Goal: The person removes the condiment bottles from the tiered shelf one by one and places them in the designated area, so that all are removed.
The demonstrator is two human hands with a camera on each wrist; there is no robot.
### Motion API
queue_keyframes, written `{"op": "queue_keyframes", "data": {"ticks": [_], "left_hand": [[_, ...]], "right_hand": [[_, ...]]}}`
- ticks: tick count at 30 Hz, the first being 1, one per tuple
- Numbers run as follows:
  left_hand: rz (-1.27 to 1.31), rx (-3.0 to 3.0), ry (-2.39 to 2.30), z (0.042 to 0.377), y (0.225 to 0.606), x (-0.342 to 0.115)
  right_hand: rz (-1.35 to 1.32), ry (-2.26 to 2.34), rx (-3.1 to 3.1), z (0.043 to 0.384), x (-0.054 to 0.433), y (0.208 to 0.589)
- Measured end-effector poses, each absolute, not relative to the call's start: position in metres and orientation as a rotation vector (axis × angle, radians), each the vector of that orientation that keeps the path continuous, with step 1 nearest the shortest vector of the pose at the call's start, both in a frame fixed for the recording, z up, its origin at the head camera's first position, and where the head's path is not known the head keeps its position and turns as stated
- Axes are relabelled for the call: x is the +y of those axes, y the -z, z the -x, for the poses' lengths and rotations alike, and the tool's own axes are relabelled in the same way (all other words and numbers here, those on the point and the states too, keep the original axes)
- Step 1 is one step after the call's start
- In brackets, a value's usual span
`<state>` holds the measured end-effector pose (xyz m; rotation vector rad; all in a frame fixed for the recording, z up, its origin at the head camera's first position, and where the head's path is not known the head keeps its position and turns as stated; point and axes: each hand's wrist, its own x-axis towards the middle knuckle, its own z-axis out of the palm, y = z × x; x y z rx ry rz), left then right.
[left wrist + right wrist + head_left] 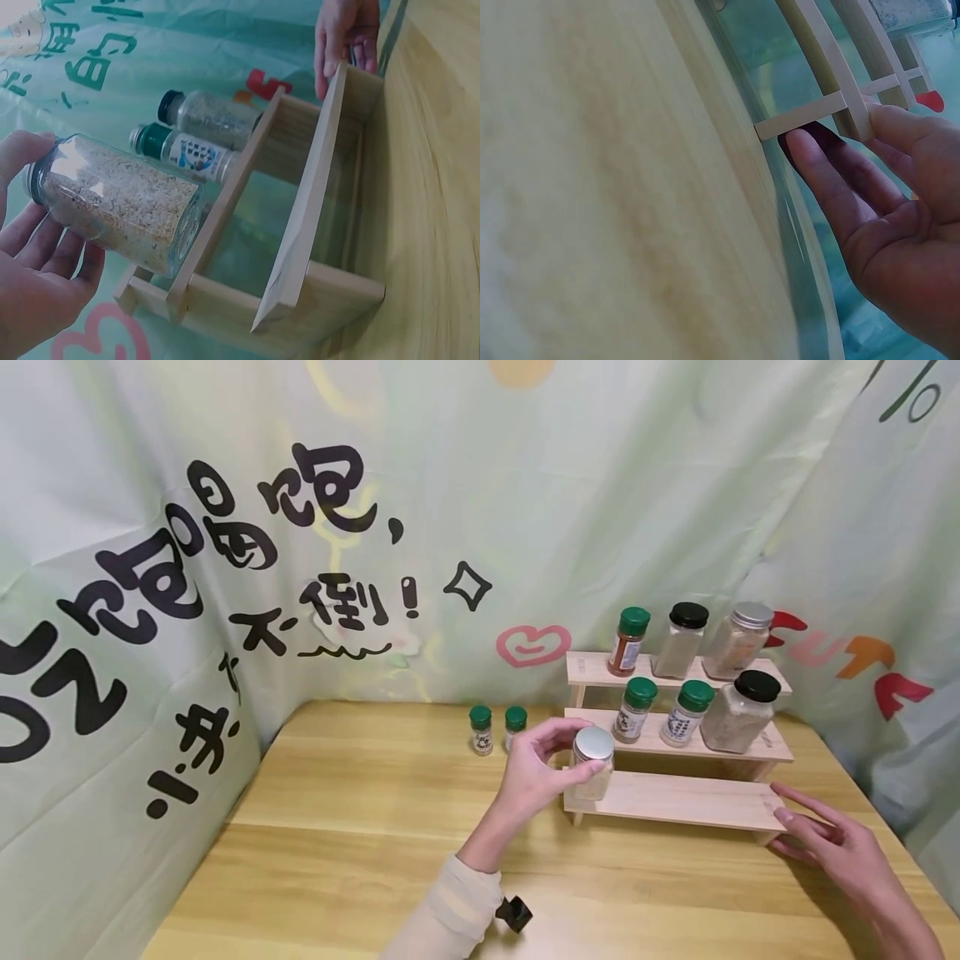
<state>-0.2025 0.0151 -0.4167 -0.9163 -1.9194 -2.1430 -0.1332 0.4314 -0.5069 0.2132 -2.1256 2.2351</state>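
Observation:
My left hand (pixel 536 764) grips a glass jar (pixel 592 781) with a silver lid, thumb and fingers round its upper part. Pale beige granules fill the jar (pixel 124 202), seen closely in the left wrist view. In the head view it overlaps the left end of the wooden three-step rack's lowest step (pixel 682 797); from the left wrist, a gap shows between the jar's base and that step. My right hand (pixel 840 843) holds the right end of the lowest step. In the right wrist view, its thumb lies at the board's edge and a fingertip (pixel 804 142) touches the leg.
A green-capped bottle (pixel 639 710), another (pixel 686 714) and a black-lidded jar (pixel 740 714) stand on the middle step. The top step holds a red-filled bottle (pixel 628 643) and two jars. Two small green-capped bottles (pixel 481 732) stand left on the table (pixel 360 827); printed cloth (pixel 450 485) hangs behind.

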Motion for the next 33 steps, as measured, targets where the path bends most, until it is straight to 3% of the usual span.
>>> {"op": "queue_keyframes", "data": {"ticks": [33], "left_hand": [[0.665, -1.884, 2.062, 0.228, 0.41, -0.055]], "right_hand": [[-0.219, -2.264, -2.096, 0.14, 0.433, 0.511]]}}
